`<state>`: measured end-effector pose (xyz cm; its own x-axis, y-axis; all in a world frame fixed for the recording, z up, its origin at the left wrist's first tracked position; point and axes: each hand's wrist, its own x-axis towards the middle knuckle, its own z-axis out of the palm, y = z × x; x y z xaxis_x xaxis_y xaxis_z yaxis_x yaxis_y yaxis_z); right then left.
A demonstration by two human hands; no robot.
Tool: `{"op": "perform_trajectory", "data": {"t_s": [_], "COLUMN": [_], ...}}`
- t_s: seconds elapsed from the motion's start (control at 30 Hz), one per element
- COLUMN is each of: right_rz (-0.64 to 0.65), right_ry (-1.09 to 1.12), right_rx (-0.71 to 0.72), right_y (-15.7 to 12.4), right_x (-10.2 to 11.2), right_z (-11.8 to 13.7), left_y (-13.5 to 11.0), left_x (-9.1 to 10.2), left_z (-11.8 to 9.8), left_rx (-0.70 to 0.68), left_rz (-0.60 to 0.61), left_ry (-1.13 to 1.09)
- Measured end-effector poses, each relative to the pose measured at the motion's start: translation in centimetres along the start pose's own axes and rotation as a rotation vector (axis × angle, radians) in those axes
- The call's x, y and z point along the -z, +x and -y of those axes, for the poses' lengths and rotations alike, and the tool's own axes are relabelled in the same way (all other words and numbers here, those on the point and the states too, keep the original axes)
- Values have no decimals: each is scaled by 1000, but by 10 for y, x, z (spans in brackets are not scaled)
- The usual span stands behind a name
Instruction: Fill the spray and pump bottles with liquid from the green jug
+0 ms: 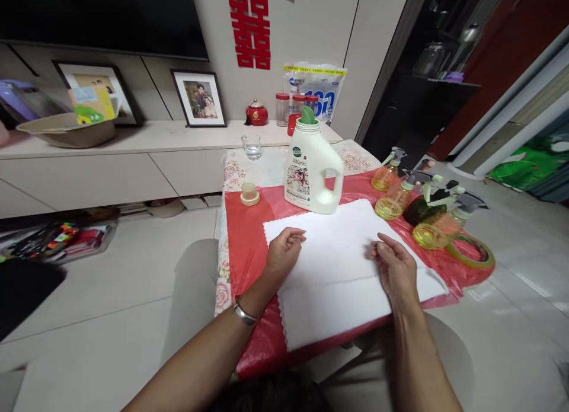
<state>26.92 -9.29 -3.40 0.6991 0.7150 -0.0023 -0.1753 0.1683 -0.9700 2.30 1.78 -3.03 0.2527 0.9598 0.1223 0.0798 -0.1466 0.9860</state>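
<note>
A white cloth (342, 264) lies flat on a red plastic sheet (246, 240) covering a small table. My left hand (283, 255) rests on the cloth's left part with fingers curled loosely, nothing visible in them. My right hand (393, 270) lies on the cloth's right part, fingers bent and pressed toward the fabric. A white detergent jug (312, 169) with a green spout stands just beyond the cloth. A yellowish cap (249, 194) sits on the sheet to the jug's left.
Several amber spray bottles (402, 195) and a roll of tape (471, 250) crowd the table's right side. A glass (252, 146) stands at the far edge. Behind is a low cabinet (111, 163) with framed photos, jars and a basket. Clutter lies on the floor at left.
</note>
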Motion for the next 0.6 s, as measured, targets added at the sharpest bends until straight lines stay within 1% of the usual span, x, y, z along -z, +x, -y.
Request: {"op": "perform_trajectory", "data": {"t_s": [0.2, 0.27, 0.33, 0.4, 0.5, 0.57, 0.6], "right_rz": [44, 59, 71, 79, 91, 99, 102], "right_ry": [90, 115, 137, 155, 173, 178, 179], "right_rx": [8, 4, 3, 6, 14, 23, 29], "right_y": [-1, -1, 1, 1, 1, -1, -2], "right_x": [11, 12, 13, 13, 13, 13, 13], "right_z": [10, 10, 9, 8, 7, 7, 7], "left_y": [1, 1, -4, -14, -40, -58, -66], "left_x": [1, 2, 3, 5, 9, 13, 14], "left_z": [-2, -6, -12, -19, -28, -33, -36], "left_rx": [-3, -24, -55, -124, -282, -306, -290], "left_rz": [-61, -48, -8, 89, 326, 442, 473], "left_ry": [23, 58, 96, 195, 473, 652, 753]}}
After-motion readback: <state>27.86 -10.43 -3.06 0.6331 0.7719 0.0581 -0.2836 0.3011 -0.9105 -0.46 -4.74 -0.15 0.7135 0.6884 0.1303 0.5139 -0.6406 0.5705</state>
